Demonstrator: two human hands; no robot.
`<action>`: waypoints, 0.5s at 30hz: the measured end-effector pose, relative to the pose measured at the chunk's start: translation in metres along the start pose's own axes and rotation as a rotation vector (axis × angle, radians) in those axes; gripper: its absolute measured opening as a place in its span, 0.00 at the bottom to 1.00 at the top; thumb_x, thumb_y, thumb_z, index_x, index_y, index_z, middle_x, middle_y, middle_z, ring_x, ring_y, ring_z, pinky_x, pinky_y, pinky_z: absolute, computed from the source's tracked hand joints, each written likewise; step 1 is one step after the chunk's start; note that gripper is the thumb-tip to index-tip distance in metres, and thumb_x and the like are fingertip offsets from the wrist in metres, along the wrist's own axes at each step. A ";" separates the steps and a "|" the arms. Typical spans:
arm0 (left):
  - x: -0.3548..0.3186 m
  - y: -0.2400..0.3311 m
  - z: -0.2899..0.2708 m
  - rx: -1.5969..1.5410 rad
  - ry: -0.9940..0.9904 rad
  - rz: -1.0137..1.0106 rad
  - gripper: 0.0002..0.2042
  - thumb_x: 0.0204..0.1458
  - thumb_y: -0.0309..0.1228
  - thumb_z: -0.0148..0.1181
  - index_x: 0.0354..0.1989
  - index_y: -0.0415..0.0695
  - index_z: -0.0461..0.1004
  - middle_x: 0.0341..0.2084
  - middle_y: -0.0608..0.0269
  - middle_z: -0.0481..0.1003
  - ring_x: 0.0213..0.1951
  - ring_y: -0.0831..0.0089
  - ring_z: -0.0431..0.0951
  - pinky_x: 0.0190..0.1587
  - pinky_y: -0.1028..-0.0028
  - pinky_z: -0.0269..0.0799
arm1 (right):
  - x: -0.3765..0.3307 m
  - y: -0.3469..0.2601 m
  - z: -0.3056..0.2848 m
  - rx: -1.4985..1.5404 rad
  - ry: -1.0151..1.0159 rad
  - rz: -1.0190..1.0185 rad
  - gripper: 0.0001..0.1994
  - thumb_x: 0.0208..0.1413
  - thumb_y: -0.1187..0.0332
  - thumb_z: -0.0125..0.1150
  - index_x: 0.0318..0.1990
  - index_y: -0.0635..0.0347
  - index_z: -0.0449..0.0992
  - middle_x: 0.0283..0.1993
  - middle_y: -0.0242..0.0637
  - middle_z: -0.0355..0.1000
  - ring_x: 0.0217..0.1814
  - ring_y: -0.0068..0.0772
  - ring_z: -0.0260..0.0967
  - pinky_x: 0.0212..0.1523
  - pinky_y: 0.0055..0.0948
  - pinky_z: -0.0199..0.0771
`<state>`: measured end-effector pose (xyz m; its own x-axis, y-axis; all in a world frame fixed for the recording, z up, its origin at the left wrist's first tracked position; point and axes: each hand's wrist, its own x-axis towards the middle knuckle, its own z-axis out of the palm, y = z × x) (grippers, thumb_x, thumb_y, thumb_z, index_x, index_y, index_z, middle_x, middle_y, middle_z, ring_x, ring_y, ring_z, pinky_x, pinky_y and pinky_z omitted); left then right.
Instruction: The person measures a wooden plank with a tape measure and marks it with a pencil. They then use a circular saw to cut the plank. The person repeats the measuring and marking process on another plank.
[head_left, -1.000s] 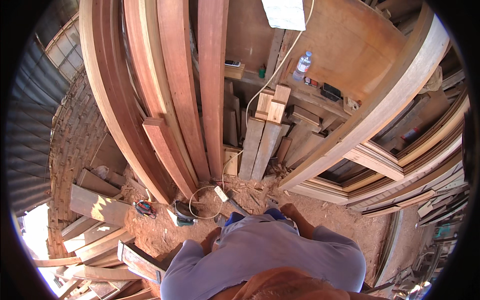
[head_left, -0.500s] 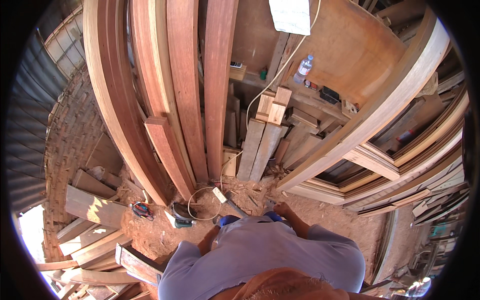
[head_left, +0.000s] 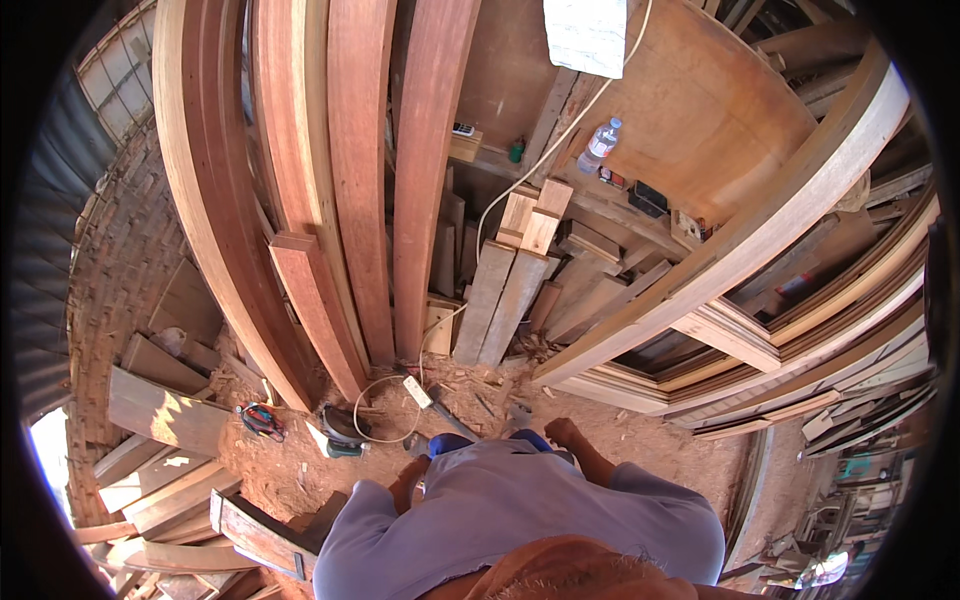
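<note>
My left hand point(head_left: 412, 470) hangs low beside my body, partly behind my grey shirt; its fingers are too small and hidden to read. On the other side my right hand point(head_left: 563, 431) is held out past my hip, its back upward and its fingers hidden beneath. Nothing can be made out in either hand. On the ground ahead lies a white power strip point(head_left: 416, 391) with a pale cable looped next to it. A dark green power tool point(head_left: 343, 432) rests left of the loop, and farther left is a small bundle of coloured tools or cords point(head_left: 260, 421).
Tall reddish planks point(head_left: 355, 180) lean ahead on the left. A wooden frame point(head_left: 725, 335) leans on the right. Short boards point(head_left: 500, 300) stand in the middle, below a plastic bottle point(head_left: 598, 146). Scrap wood point(head_left: 165, 412) lies at left on the sawdust-covered ground point(head_left: 640, 450).
My view has shifted slightly, so most things sit a little farther left. My right hand has moved a little away from my feet; my left hand shows little change.
</note>
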<state>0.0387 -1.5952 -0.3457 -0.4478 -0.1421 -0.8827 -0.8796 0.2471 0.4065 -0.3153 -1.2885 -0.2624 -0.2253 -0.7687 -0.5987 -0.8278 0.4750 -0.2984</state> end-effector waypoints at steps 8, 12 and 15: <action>0.034 0.008 0.015 0.100 -0.012 0.165 0.29 0.47 0.53 0.66 0.47 0.39 0.81 0.50 0.40 0.78 0.51 0.46 0.79 0.53 0.55 0.75 | -0.007 0.007 0.004 0.183 0.021 0.134 0.06 0.45 0.66 0.64 0.29 0.55 0.84 0.33 0.41 0.81 0.40 0.42 0.81 0.39 0.38 0.81; 0.076 0.009 0.025 0.228 0.035 0.173 0.31 0.48 0.54 0.65 0.53 0.42 0.78 0.53 0.41 0.76 0.53 0.46 0.78 0.56 0.55 0.73 | -0.004 0.022 0.004 0.458 0.145 0.223 0.07 0.45 0.66 0.64 0.30 0.57 0.84 0.33 0.42 0.81 0.40 0.42 0.81 0.39 0.39 0.81; 0.071 0.015 0.017 0.105 0.000 0.092 0.31 0.48 0.54 0.65 0.54 0.43 0.77 0.53 0.41 0.76 0.53 0.45 0.78 0.56 0.55 0.73 | -0.006 0.024 -0.001 0.507 0.219 0.222 0.07 0.46 0.67 0.63 0.29 0.59 0.83 0.31 0.44 0.80 0.36 0.43 0.81 0.38 0.40 0.81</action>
<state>-0.0030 -1.5854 -0.4062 -0.5256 -0.1138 -0.8431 -0.8132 0.3583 0.4586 -0.3345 -1.2731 -0.2656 -0.5104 -0.6723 -0.5362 -0.4123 0.7385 -0.5334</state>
